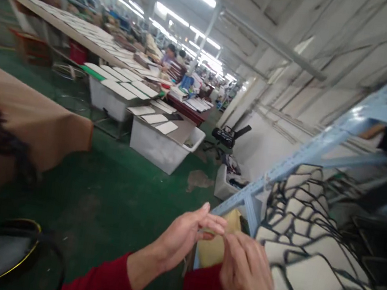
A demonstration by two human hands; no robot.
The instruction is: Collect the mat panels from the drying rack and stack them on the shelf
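Observation:
My left hand [184,234] is held out in front of me with its thumb raised and its fingers stretched toward the right. Beside it, the fingers of my right hand [249,271] are pinched together at the left fingertips. Whatever sits in that pinch, if anything, is hidden or too small to make out. Just behind the hands is a yellowish packet or carton [214,248], partly covered by them. To the right of my right hand lie many pale, dark-edged flat pieces [313,279], stacked and overlapping.
A blue metal rack [294,156] slants up on the right. White bins [156,146] topped with pale panels stand ahead, near a long table [40,18] of similar panels. A brown-covered table [52,127] is at left. A black container with a yellow rim [38,228] sits lower left.

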